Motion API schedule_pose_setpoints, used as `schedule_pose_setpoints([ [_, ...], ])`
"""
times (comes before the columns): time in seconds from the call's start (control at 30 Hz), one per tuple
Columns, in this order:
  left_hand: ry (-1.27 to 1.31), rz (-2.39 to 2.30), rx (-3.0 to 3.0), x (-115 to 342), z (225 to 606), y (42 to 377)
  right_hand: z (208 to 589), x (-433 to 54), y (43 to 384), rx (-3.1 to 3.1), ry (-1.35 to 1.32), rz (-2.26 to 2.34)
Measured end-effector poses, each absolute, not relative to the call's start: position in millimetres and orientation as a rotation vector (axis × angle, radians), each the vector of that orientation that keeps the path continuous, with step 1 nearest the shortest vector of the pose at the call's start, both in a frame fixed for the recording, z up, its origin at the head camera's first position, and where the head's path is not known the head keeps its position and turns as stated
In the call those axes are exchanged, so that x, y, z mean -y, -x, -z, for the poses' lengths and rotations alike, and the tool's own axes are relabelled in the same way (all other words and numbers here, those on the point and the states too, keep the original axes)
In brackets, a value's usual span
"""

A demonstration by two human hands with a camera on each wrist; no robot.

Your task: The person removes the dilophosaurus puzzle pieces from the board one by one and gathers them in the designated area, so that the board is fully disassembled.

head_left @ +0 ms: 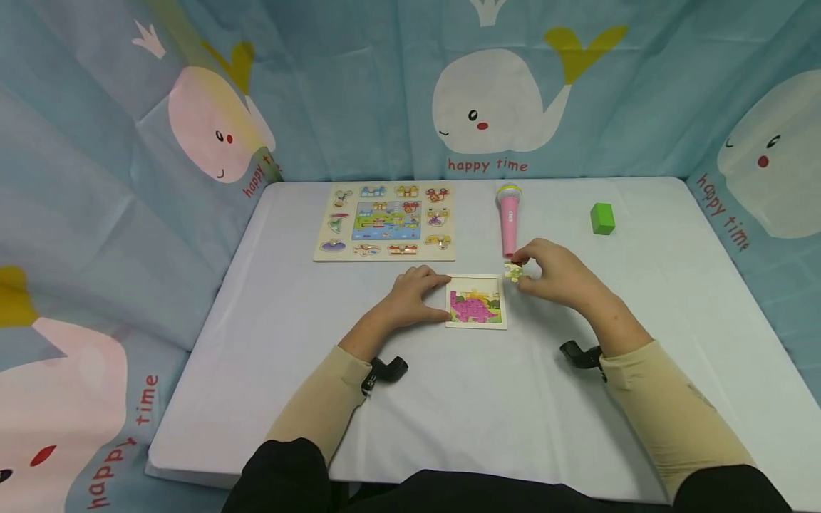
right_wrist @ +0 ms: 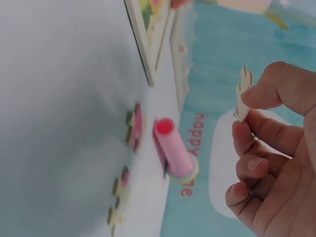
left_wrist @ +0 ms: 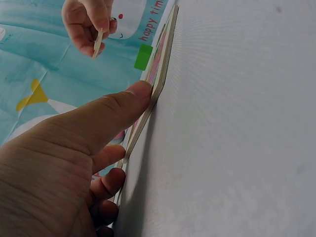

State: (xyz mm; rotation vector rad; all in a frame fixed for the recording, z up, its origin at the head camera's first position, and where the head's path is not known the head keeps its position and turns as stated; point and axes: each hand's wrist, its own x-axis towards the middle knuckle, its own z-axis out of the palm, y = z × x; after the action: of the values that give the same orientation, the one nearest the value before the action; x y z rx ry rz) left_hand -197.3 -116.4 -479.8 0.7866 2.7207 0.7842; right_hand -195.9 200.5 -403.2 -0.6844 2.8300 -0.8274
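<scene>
A small framed jigsaw puzzle [head_left: 476, 326] with a pink dinosaur picture lies on the table. My left hand [head_left: 410, 299] holds it by its left side, thumb at the near corner and a finger at the far corner. In the left wrist view the thumb [left_wrist: 118, 111] presses on the edge of the frame. Just beyond the frame's right far corner, my right hand [head_left: 558, 274] pinches a pale wooden jigsaw piece [right_wrist: 244, 94] between thumb and fingers, raised above the table. Loose jigsaw pieces [right_wrist: 134, 127] lie on the cloth below it in the right wrist view.
A pink toy microphone [head_left: 509, 224] lies right behind the pinched piece. Back left is a wooden peg puzzle board [head_left: 321, 246] with several shapes. A green block [head_left: 602, 219] stands at the back right of the white table [head_left: 462, 413]. Whale-print curtains [head_left: 359, 92] enclose the table.
</scene>
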Motion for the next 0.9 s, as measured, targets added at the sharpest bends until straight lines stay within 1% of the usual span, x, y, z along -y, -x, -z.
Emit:
schedule_pose_setpoints([
  [0.3,-0.782,-0.772,-2.723,116,480,197,393,-229,189,-2.869,0.638,0.837],
  [0.6,-0.78,-0.787,-2.723,117,479,197,390,-257,180,-2.854,0.485,0.851],
  [0.9,-0.796,-0.794,-2.721,117,480,197,399,-282,177,-2.864,0.428,0.803],
])
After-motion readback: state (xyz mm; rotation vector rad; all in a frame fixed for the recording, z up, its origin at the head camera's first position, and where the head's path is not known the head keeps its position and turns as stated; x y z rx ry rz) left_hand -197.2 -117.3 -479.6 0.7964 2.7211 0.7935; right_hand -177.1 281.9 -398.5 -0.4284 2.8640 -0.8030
